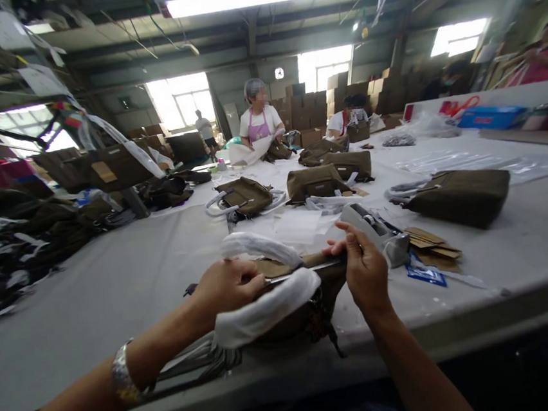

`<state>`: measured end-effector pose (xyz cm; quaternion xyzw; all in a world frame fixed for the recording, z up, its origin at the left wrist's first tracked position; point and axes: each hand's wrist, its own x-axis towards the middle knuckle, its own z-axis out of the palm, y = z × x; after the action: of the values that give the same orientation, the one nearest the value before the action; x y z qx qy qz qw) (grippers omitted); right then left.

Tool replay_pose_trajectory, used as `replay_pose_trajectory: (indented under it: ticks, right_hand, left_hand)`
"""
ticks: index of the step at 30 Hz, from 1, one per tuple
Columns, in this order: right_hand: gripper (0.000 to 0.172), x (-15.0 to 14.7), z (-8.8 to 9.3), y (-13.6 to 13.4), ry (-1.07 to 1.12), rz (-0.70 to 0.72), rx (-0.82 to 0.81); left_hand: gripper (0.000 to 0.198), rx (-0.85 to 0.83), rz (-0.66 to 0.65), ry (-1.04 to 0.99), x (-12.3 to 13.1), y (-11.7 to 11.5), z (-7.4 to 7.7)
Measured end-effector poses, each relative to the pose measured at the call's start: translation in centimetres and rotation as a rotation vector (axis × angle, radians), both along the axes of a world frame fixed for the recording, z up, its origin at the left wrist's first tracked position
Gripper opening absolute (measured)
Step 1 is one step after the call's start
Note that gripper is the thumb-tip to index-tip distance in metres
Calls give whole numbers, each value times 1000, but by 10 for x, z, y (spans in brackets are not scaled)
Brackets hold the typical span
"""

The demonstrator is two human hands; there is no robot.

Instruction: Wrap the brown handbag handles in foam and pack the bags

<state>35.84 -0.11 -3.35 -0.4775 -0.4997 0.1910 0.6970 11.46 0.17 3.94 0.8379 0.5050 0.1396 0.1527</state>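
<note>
Brown bag (pixel 293 326) between left hand (pixel 228 287) and right hand (pixel 365 271)

From my remote seat I see the left hand closed on the bag's top edge, beside the zipper (pixel 319 267); whether it pinches the pull, I can't tell. The right hand, fingers partly bent, is at the bag's other end; I can't tell whether it grips. White-wrapped handles (pixel 269 306) arch between the hands. Just beyond the right hand I make out a grey device (pixel 370 228); to its right are brown cards (pixel 430 245) and a blue packet (pixel 426 275).
</note>
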Motion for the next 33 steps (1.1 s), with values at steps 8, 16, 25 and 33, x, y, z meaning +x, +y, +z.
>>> replay_pose_trajectory:
  ticks: [8,16,25,33]
  right_hand:
    - [36,11,-2,1,-125,-11,-47]
    - [32,3,6,-9,-381,-38,-26]
    - [34,4,8,-27,-455,-147,29]
    - [36,47,-9,-9,-587,-212,-70]
  left_hand:
    - [19,-67,0,-273,-36,-34,10]
    - [19,225,155,196,-25,-46,17]
    - [27,242,259,5,-1,-21,-23]
    - [39,105,394,-373,-62,-39,-9]
